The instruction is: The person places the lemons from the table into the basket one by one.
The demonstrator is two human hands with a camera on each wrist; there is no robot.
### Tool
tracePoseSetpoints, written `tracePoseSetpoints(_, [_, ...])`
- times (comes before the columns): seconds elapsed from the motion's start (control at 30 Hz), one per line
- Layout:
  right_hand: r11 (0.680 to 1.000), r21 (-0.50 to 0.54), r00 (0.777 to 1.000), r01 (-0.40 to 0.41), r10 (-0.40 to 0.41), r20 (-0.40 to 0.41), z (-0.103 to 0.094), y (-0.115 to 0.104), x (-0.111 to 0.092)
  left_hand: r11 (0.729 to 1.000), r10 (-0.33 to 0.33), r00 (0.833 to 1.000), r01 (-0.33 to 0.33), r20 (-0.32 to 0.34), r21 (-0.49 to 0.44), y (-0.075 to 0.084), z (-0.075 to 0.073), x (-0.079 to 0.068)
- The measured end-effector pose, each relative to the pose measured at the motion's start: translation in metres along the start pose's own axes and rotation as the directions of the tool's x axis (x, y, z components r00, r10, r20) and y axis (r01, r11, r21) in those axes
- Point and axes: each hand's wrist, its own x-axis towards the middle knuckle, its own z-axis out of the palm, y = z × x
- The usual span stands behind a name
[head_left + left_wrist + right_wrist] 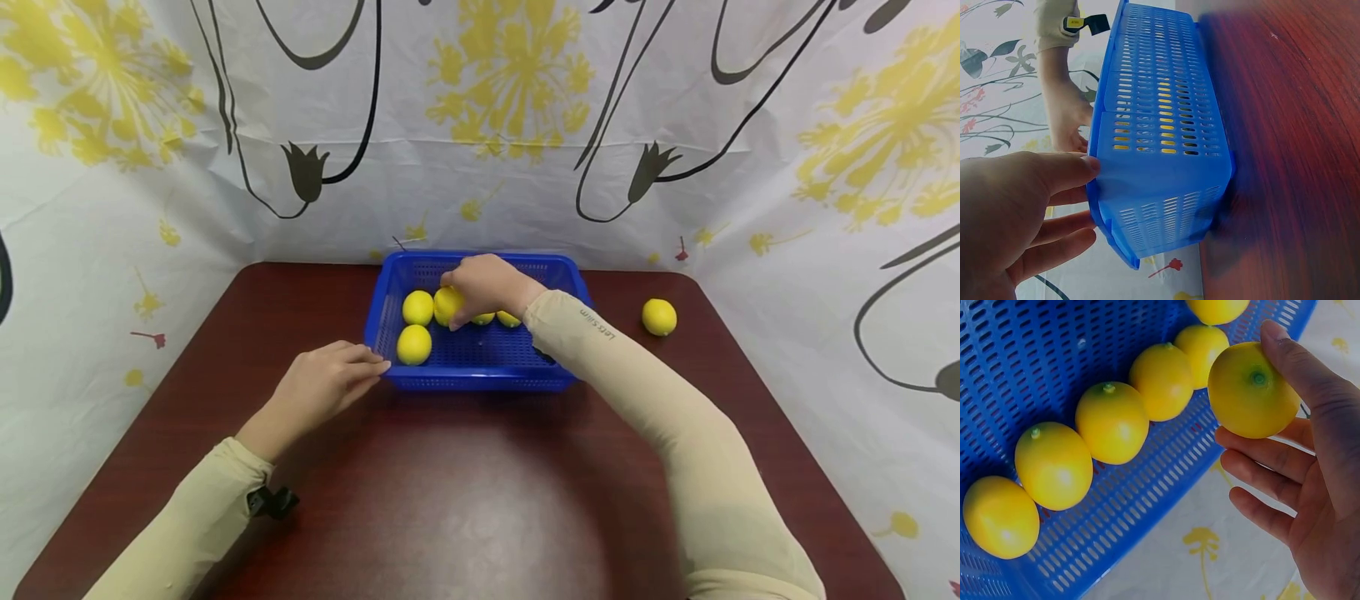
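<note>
My right hand (491,283) is over the blue plastic basket (480,372) and grips a yellow lemon (1252,390) between thumb and fingers. In the right wrist view, several other lemons (1112,423) lie in a row along one basket wall, with one more (1217,307) cut off at the top. The head view has two lemons at the basket's left side, one behind the other (414,345); others are partly hidden under my right hand. At the basket's front left corner, my left hand (322,385) pinches the rim, thumb outside, as the left wrist view shows.
One lemon (659,317) lies on the dark red wooden table (465,500), right of the basket. A white cloth (480,200) with yellow and dark flower prints hangs behind the table and at both sides.
</note>
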Motion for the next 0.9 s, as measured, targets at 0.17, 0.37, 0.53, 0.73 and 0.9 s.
tracePoseSetpoints(0.17, [1.000, -0.023, 1.000, 0.008, -0.007, 0.018, 0.008, -0.003, 0.007, 1.000, 0.005, 1.000, -0.005, -0.006, 0.002, 0.000, 0.001, -0.001])
tracePoseSetpoints(0.37, [0.999, -0.034, 0.999, 0.028, -0.027, 0.029, 0.014, -0.007, 0.012, 1.000, 0.000, 1.000, 0.000, -0.004, 0.008, -0.001, 0.002, 0.000])
tracePoseSetpoints(0.53, [0.999, -0.048, 0.998, 0.021, -0.018, 0.059, 0.016, -0.011, 0.015, 1.000, -0.008, 1.000, 0.008, 0.009, 0.009, -0.002, 0.002, -0.001])
tracePoseSetpoints(0.73, [0.997, -0.072, 0.996, 0.033, -0.027, 0.079, 0.020, -0.013, 0.018, 1.000, 0.000, 1.000, 0.000, -0.009, 0.012, -0.001, 0.002, 0.000])
tracePoseSetpoints(0.9, [0.995, -0.087, 0.996, 0.048, -0.041, 0.077, 0.023, -0.015, 0.020, 1.000, -0.004, 1.000, 0.004, -0.006, 0.007, 0.000, 0.002, 0.000])
